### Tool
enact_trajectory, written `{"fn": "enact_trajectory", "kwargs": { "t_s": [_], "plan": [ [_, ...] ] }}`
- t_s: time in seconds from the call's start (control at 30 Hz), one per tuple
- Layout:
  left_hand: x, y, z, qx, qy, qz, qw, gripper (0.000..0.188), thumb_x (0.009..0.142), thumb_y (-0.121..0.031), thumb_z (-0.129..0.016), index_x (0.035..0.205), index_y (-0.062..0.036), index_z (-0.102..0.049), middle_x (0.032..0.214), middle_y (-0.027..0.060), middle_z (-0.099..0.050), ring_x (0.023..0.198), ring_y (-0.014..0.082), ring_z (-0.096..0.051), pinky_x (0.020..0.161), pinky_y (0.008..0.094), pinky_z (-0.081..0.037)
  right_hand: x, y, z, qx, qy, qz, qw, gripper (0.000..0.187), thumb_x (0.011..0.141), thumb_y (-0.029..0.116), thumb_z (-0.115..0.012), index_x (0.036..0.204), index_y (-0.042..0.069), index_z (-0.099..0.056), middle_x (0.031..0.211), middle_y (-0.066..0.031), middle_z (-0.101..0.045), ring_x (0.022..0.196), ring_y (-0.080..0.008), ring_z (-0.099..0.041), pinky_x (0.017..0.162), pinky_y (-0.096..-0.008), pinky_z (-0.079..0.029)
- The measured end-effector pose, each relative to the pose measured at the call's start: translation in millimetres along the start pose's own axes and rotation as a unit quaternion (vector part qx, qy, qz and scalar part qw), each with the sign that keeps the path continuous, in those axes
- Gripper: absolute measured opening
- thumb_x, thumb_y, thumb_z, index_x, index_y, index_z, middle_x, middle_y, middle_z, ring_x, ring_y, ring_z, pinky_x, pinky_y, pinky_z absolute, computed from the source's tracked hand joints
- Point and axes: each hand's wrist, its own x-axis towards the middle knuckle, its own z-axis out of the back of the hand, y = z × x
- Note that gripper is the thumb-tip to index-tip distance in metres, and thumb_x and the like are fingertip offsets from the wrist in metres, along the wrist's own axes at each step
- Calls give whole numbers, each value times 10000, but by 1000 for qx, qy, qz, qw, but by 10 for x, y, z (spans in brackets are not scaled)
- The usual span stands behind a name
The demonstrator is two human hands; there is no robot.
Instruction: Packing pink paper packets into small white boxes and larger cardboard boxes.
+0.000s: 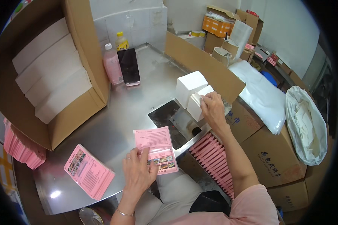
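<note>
A pink printed paper sleeve [154,139] lies unfolded at the table's front edge, with small food pictures on its lower half. My left hand [139,170] rests over its lower left side, fingers bent onto the paper and holding it. Further right, my right hand [214,108] has its fingertips closed on the top of a stack of folded white napkins [195,107]. A taller white napkin stack [190,87] stands just behind. How many napkins the right fingers grip is hidden. A neat pile of pink printed sleeves [89,171] lies left of my left hand.
At the left a big cardboard box [97,80] holds several white napkin stacks. A pink bottle [113,65] and a dark phone [128,66] stand at the back. A cardboard flap [202,62] borders the right side; packed pink sleeves [213,161] sit below the table edge.
</note>
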Motion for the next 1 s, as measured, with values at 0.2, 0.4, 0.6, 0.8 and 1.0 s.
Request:
{"fn": "enact_trajectory", "kwargs": {
  "t_s": [0.2, 0.4, 0.6, 0.8, 1.0],
  "plan": [
    [-16, 15, -22, 13, -7, -8, 1000, 503, 755, -196, -687, 1220, -19, -610, 1109, 197, -542, 941, 326, -553, 763, 435, -415, -35, 123, 87, 16, 4, 15, 1000, 241, 864, 159, -643, 995, -26, -723, 972, -180, -632, 922, -340, -613, 826, -427, -494],
    [2, 4, -24, 17, -15, -8, 1000, 486, 764, -201, -680, 1211, -20, -625, 1111, 190, -546, 923, 318, -556, 757, 429, -414, 49, 71, 99, 30, 39, -47, 998, 234, 858, 164, -612, 916, -23, -740, 949, -187, -634, 934, -342, -607, 848, -437, -489],
    [17, -18, -12, 8, -19, -6, 1000, 468, 768, -201, -682, 1198, -23, -637, 1102, 188, -552, 924, 319, -555, 753, 428, -412, 9, 30, 71, 9, 17, -37, 999, 228, 840, 85, -608, 1014, 0, -727, 991, -184, -638, 963, -344, -604, 887, -449, -473],
    [3, 36, 9, -7, 36, -14, 999, 519, 765, -207, -690, 1257, -66, -604, 1096, 177, -531, 962, 323, -531, 803, 437, -409, -346, 490, -97, 73, -36, 200, 976, 473, 775, -30, -568, 1246, -16, -611, 1258, -226, -609, 1169, -406, -584, 1053, -500, -417],
    [44, 80, 171, 41, 47, 43, 997, 686, 740, -221, -712, 1378, -58, -515, 972, 167, -520, 905, 335, -550, 765, 449, -411, -1012, 1300, -356, 159, 91, 328, 927, 367, 765, 132, -635, 1126, 72, -663, 1137, -194, -615, 1100, -358, -613, 1091, -681, -320]
  ]
}}
